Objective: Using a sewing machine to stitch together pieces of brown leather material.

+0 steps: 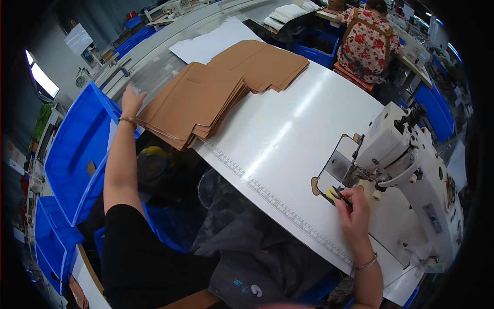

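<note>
Closest to me, a dark grey apron (pixel 239 257) is spreading below the edge of the white table (pixel 288 134), and a ruler strip (pixel 278 205) is running along that edge. Over the right part of the tabletop, I am pinching a small dark tool (pixel 340 195) in the right hand (pixel 355 210), its fingers closing narrowly on it; a yellow patch (pixel 330 192) is showing beside the tool. The white sewing machine (pixel 393 141) is standing just to the right of that hand.

Farther out on the left, I am reaching with the left hand (pixel 132 103) just beside the stacked brown pieces (pixel 190 100); its fingers are bending slightly, and I cannot tell whether they are holding anything. A blue bin (pixel 72 154) is sitting left of that forearm. A second brown stack (pixel 260 64) is lying against the first, and a white sheet (pixel 206 41) is lying beyond them. Farthest away, a co-worker (pixel 366 46) in a floral top is sitting facing away from me.
</note>
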The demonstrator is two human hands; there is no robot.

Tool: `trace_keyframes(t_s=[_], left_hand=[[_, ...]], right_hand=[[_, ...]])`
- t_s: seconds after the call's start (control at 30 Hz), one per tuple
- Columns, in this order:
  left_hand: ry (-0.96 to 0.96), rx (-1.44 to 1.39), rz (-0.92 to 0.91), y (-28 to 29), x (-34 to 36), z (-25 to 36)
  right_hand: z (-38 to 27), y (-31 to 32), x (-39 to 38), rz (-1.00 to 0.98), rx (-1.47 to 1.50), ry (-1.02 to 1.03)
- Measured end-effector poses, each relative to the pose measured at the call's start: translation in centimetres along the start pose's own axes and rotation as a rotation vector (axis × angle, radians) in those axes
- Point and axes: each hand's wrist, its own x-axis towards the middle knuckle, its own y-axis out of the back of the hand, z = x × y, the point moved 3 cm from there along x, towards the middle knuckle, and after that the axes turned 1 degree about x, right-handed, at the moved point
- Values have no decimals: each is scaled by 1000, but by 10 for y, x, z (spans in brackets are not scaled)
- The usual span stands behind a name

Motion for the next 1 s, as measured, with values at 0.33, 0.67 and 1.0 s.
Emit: trace_keyframes(t_s=[0.33,0.67,1.0], left_hand=[[-943,148,-40,-7,-125,336],[-877,177,-301,-79,-136,377],[-903,-65,105,19,-137,391]], right_hand=[[3,-3,-2,21,-66,40],[2,0,0,50,-91,94],[4,7,-5,88,-335,311]])
